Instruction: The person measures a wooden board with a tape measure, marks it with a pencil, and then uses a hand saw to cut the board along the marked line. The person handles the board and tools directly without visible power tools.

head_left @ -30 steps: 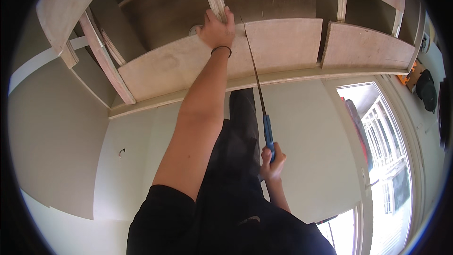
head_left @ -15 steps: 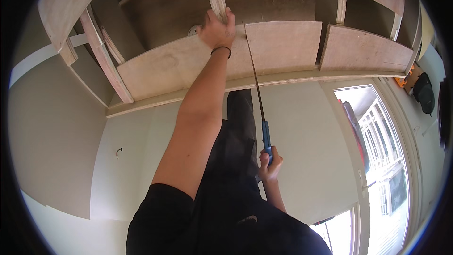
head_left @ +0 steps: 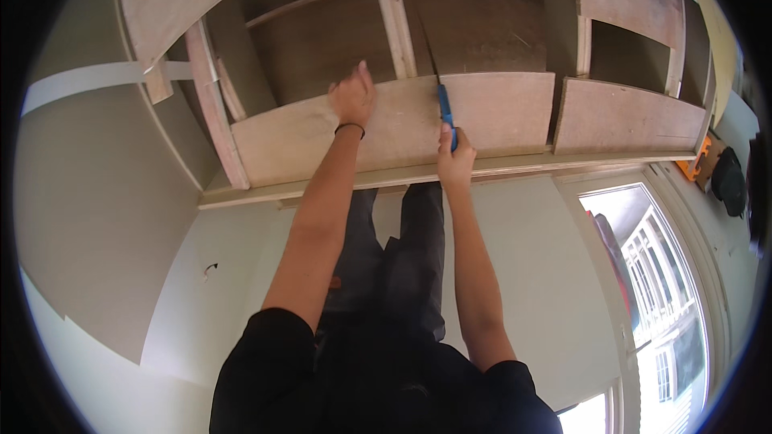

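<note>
My right hand is closed round the blue handle of a handsaw. The saw's thin dark blade points away from me, over the far edge of a pale plywood panel. Its handle end is close to that edge, just right of a wooden post. Left of the post, my left hand is at the panel's far edge. Its thumb and fingers are apart and slightly blurred, with nothing seen in them. Whether its palm presses on the panel is hidden.
A wooden frame with open bays and dark backing surrounds the panel. Another plywood piece is to the right, past a narrow gap. A glazed door stands at the right, near a dark cap. A short wire sticks out of the left wall.
My right hand has pushed the saw away from me, bringing its handle up to the panel's edge. My left hand has come off the post and moved left. The view has shifted.
</note>
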A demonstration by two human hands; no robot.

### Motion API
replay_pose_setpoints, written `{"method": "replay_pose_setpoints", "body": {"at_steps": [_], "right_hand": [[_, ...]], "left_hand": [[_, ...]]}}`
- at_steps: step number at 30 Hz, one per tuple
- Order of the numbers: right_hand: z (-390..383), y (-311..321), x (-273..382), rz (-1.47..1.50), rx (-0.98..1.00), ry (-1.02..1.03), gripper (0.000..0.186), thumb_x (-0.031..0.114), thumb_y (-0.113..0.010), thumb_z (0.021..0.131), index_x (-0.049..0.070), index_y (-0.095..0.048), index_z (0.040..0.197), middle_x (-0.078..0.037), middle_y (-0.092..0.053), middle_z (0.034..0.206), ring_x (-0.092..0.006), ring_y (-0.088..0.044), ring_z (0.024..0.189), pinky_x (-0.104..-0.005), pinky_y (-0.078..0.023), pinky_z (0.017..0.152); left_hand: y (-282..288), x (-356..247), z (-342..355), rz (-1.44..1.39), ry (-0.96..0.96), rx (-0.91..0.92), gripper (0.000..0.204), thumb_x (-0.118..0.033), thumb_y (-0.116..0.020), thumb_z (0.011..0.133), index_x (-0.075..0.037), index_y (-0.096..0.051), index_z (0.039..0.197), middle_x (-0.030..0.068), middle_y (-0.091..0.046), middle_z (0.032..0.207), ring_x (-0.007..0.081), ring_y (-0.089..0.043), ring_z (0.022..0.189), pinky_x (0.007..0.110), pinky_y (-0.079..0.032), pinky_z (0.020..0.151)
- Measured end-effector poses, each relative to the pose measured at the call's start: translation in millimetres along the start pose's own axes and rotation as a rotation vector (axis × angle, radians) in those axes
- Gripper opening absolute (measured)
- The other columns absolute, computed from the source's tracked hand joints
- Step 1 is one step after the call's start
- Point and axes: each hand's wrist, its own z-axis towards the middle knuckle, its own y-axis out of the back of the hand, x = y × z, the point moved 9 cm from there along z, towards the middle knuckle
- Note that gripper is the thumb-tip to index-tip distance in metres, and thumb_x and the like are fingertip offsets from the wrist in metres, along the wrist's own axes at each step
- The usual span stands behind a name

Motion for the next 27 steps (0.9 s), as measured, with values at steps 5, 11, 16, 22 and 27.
{"method": "replay_pose_setpoints", "body": {"at_steps": [5,11,16,22,27], "right_hand": [[33.6,-14.9,25.4,-0.043,0.099,-0.047,0.053,0.043,-0.053,0.1,-0.006,-0.06,0.083,-0.024,-0.053,0.061,-0.0317,-0.052,0.054,-0.043,-0.044,0.056],[95.3,-28.5,78.0,-0.02,0.091,0.045,0.059,0.048,-0.052,0.099,-0.007,-0.059,0.079,-0.025,-0.053,0.063,-0.0326,-0.053,0.058,-0.0437,-0.045,0.06],[128.1,-41.5,104.4,-0.017,0.087,0.024,0.063,0.055,-0.053,0.097,-0.003,-0.059,0.073,-0.007,-0.052,0.058,-0.0146,-0.052,0.055,-0.0318,-0.042,0.053],[138.8,-48.4,113.7,-0.065,0.047,0.051,0.064,0.055,-0.052,0.097,-0.003,-0.059,0.073,-0.013,-0.053,0.059,-0.0232,-0.054,0.057,-0.0366,-0.044,0.057],[128.0,-48.4,115.3,-0.043,0.02,0.073,0.062,0.052,-0.051,0.098,-0.004,-0.06,0.074,-0.025,-0.057,0.063,-0.039,-0.059,0.06,-0.0459,-0.047,0.062]], "left_hand": [[14.3,10.9,24.4,0.074,0.01,-0.051,0.058,-0.039,-0.037,0.102,-0.006,-0.071,0.068,0.0227,-0.065,0.063,0.04,-0.066,0.059,0.046,-0.055,0.062],[31.7,-7.1,96.3,-0.02,-0.033,-0.076,0.057,-0.04,-0.037,0.102,-0.007,-0.072,0.071,0.0238,-0.067,0.069,0.041,-0.068,0.066,0.05,-0.056,0.066],[40.1,-10.9,144.3,0.049,0.003,-0.043,0.059,-0.041,-0.036,0.102,-0.006,-0.072,0.071,0.0235,-0.069,0.076,0.041,-0.07,0.072,0.05,-0.056,0.068],[48.0,-23.8,154.5,-0.045,-0.108,-0.181,0.053,-0.042,-0.038,0.101,-0.006,-0.074,0.087,0.0225,-0.069,0.076,0.0408,-0.068,0.073,0.054,-0.049,0.087],[63.2,-85.7,98.2,0.168,-0.224,-0.788,0.046,-0.039,-0.044,0.098,-0.004,-0.072,0.087,0.0173,-0.068,0.073,0.0349,-0.065,0.073,0.058,-0.035,0.099]]}}
